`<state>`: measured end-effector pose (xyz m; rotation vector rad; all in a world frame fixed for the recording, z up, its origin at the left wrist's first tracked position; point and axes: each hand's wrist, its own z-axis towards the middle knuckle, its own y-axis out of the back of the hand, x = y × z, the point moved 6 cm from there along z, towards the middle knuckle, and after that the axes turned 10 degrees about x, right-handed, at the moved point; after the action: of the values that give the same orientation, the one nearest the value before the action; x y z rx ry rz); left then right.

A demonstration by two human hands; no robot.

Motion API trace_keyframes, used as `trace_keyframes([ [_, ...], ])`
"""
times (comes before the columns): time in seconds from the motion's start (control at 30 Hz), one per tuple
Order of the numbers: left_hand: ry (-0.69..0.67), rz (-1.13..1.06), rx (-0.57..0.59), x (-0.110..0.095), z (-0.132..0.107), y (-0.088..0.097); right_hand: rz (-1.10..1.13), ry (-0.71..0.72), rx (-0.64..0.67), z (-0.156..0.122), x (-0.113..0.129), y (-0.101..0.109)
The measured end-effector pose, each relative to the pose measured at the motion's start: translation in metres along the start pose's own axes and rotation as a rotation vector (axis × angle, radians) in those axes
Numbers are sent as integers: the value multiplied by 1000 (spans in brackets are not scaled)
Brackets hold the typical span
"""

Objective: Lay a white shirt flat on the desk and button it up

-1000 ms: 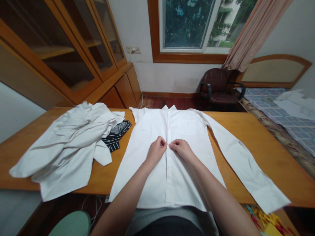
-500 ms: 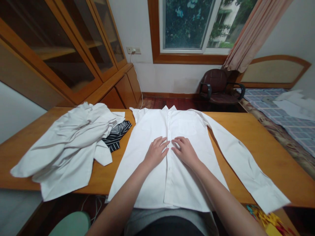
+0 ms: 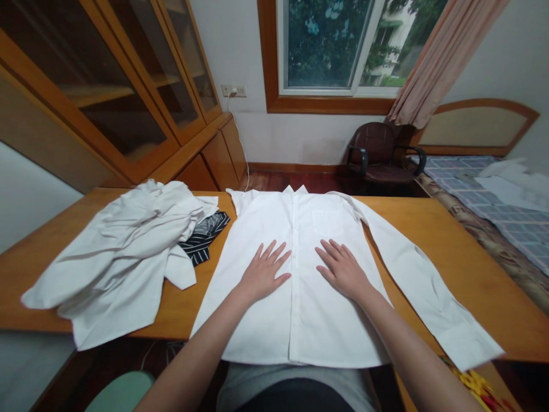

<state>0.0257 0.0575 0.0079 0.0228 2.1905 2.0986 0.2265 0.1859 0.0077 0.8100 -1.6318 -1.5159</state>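
A white button-up shirt (image 3: 274, 326) lies front side up on the wooden table (image 3: 480, 274), its collar at the far edge. One long sleeve stretches out to the right, with the cuff past the table's near edge. My left hand (image 3: 265, 270) rests flat on the shirt front, left of the button strip, fingers spread. Right of the strip, my right hand (image 3: 341, 268) lies flat below the chest pocket, fingers also apart. Neither hand holds anything. The lower end of the other sleeve is not visible.
A heap of white clothes (image 3: 124, 252) sits on the left, beside a black striped cloth (image 3: 206, 237). Below the table is a green stool (image 3: 122, 392). Behind stand a glass-door cabinet (image 3: 171, 131), an office chair (image 3: 377, 151) and a bed (image 3: 484, 189).
Both hands have moved apart from the button strip, left hand leftward and right hand rightward. Their curled fingers have spread flat, and the shirt's lower right front has shifted outward.
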Motion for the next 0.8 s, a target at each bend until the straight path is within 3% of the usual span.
trace_keyframes([
  [0.3, 144, -26, -34, 43, -18, -4, -12, -96, -17, -17, -36, -3],
  [0.47, 224, -38, -35, 64, -28, -4, 13, -138, -29, -23, -44, 1],
  [0.8, 250, -24, -33, 68, -30, -2, 5, -138, -25, -22, -46, -3],
])
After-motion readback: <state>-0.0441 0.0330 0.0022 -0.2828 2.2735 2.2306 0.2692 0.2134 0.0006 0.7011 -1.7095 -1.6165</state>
